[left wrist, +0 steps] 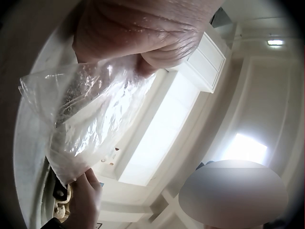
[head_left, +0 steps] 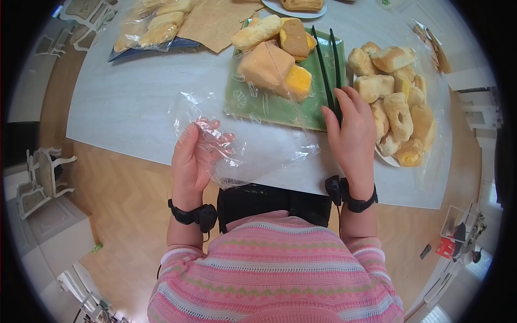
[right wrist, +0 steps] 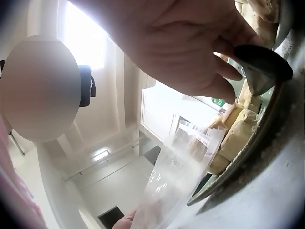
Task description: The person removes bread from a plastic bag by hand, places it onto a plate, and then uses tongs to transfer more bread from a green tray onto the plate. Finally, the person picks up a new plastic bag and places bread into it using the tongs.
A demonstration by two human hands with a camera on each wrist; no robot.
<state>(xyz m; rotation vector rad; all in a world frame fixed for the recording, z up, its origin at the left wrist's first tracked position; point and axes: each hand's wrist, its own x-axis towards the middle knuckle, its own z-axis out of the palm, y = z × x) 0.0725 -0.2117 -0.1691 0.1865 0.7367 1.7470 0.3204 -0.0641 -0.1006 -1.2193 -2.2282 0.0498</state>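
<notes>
In the head view my left hand (head_left: 194, 159) holds a crinkled clear plastic bag (head_left: 253, 159), its fingers partly seen through the film. The printed film stretches to the green plate (head_left: 250, 110), across a large peach-coloured bread (head_left: 264, 64) and a yellow piece (head_left: 299, 82); whether these lie inside it I cannot tell. At the plate's right edge my right hand (head_left: 355, 129) has its thumb and fingers about the dark tongs (head_left: 325, 72), whose two arms lie apart over the plate. The right wrist view shows the tongs' black rounded end (right wrist: 264, 62) beside the fingers.
Right of the green plate, a white plate (head_left: 388, 158) carries many bread pieces (head_left: 399, 116) beside clear film. Bagged rolls (head_left: 161, 27) lie on a dark blue tray at the back left, near brown paper (head_left: 215, 24). Another white plate (head_left: 293, 12) stands at the back.
</notes>
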